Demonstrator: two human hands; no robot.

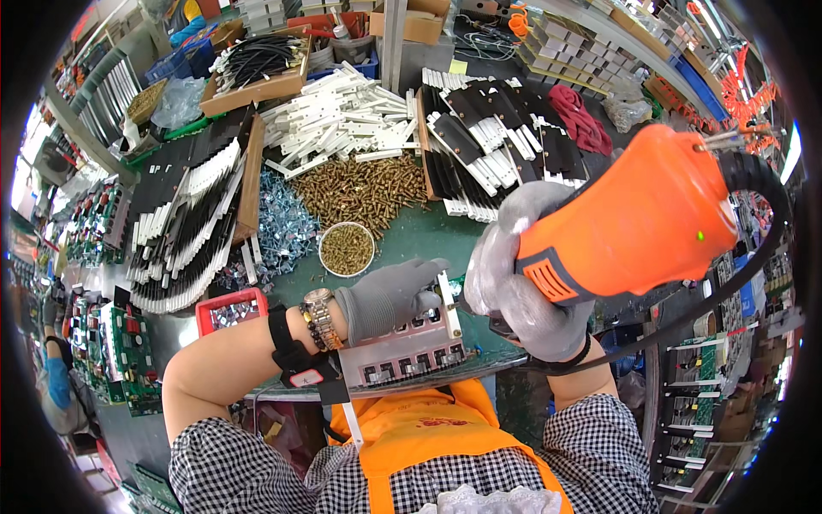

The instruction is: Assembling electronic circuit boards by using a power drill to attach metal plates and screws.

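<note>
My left hand (394, 298), in a grey glove, curls at the far end of a metal panel with rows of black parts (402, 364) at the bench's near edge. Its fingertips meet a white strip (449, 307) lying across the panel's right end; their undersides are hidden. In my right hand (531, 283), gloved in paler grey, is a large orange power screwdriver (638, 218) with a black cable. The tool's body stands toward the camera, and its tip is hidden behind the glove, close to the strip's right side.
Beyond my hands are a white tub of brass fittings (346, 249), a brass heap (360, 193) and white strips (338, 116). Black-and-white pieces are stacked left (184, 236) and right (488, 141). A red tray (231, 310) sits by my left forearm. The black cable (685, 317) loops at right.
</note>
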